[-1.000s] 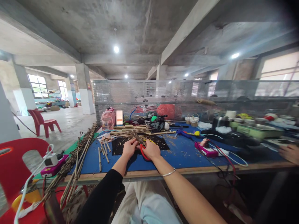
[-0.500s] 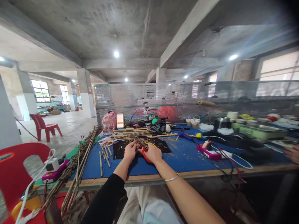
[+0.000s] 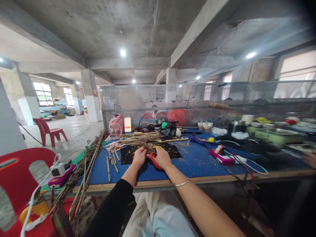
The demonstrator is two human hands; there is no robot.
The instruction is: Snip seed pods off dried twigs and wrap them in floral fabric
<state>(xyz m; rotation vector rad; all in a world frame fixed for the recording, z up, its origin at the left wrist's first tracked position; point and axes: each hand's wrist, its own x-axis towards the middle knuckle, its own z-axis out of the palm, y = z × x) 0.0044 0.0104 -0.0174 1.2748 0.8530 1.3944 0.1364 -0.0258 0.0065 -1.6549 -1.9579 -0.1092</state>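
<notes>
My left hand (image 3: 139, 156) is closed around a thin brown twig (image 3: 147, 146) over a black mat (image 3: 128, 154) on the blue table (image 3: 195, 164). My right hand (image 3: 161, 158) is closed on red-handled scissors (image 3: 154, 162), right against the left hand, with the blades at the twig. Bits of cut stem litter the mat around both hands.
Long dry branches (image 3: 85, 168) lie along the table's left edge, short cut sticks (image 3: 111, 161) beside the mat. A pink device (image 3: 222, 158) with cables sits to the right. A red chair (image 3: 17, 184) with a power strip (image 3: 60, 172) stands at left. Another person's hand (image 3: 309, 158) shows far right.
Both hands stay together on the twig and scissors; only the view has shifted slightly.
</notes>
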